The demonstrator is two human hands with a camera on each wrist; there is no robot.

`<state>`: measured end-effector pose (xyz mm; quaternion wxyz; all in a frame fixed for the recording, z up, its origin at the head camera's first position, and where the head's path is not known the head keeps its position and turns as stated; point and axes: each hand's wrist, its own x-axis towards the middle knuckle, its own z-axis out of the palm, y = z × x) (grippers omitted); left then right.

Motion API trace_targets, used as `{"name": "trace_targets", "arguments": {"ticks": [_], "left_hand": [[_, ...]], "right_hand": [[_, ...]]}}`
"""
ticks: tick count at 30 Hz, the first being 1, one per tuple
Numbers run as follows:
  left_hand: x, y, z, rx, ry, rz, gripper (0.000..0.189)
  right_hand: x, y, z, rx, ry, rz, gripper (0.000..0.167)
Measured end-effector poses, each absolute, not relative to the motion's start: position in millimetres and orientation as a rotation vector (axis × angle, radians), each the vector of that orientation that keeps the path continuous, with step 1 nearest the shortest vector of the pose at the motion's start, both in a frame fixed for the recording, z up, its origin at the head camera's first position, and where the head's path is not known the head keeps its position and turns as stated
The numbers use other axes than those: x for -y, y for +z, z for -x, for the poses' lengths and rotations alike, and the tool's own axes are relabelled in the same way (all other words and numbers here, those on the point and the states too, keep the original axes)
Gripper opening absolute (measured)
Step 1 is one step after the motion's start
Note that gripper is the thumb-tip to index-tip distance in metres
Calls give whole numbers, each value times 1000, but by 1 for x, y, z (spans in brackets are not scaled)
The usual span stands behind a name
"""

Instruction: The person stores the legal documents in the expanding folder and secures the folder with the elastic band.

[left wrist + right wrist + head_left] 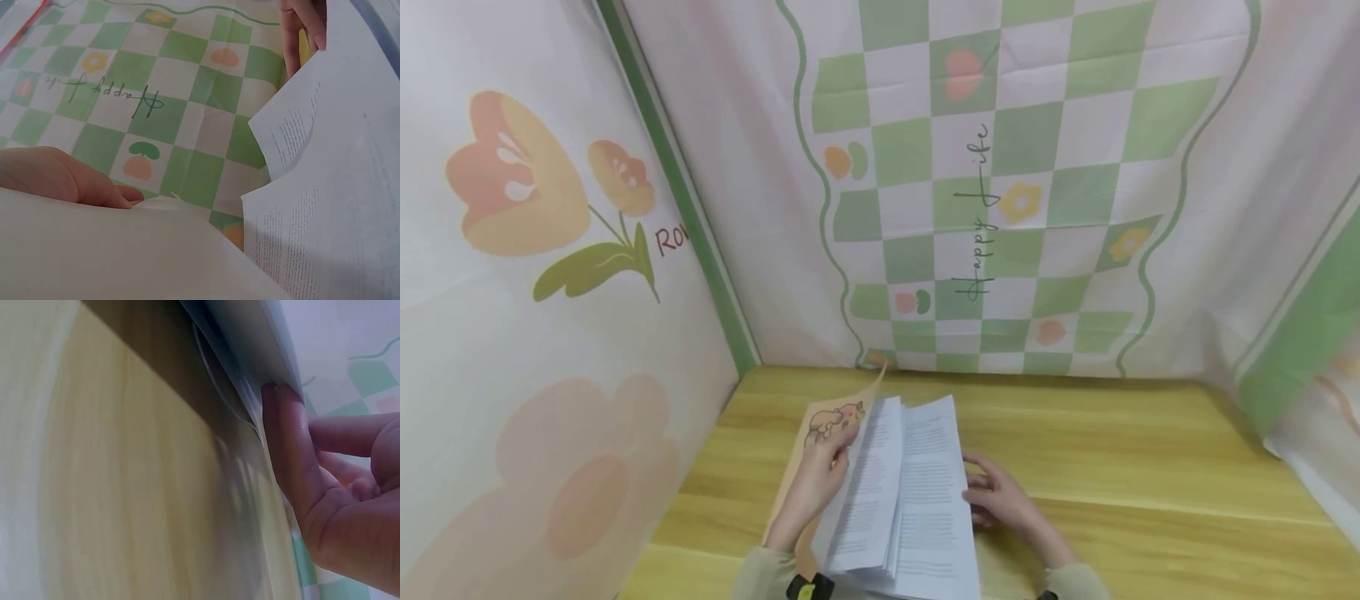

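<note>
A tan folder-like cover (835,408) with cartoon animals stands tilted up at the left of the table. My left hand (820,471) holds it, fingers lying across its printed face; in the left wrist view this cover (94,250) hides part of the hand (56,178). Beside it, a bundle of printed sheets (936,500) is spread apart, one group leaning left and another right. Its right edge is held by my right hand (1000,496). Close up in the right wrist view, the hand (331,487) has bent fingers right at the paper's edge.
The wooden table (1120,467) extends to the right of the papers. A green-and-white checked cloth (962,208) hangs behind it, and a flower-printed cloth (490,350) hangs along the left. A dark watch-like band (810,587) sits at the left sleeve.
</note>
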<state>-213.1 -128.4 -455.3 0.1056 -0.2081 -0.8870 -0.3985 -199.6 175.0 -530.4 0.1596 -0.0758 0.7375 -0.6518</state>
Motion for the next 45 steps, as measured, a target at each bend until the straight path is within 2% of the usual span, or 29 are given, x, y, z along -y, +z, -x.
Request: {"name": "trace_targets", "arguments": {"ticks": [20,45], "left_hand": [[127,-455,212,2648,-1183,593,42],[121,-455,210,2666,-1223,608,42]], "right_hand": [[-165,-535,198,-2151,-1916,110,65],[-144,-537,200,-2125,-1978,101,64]]}}
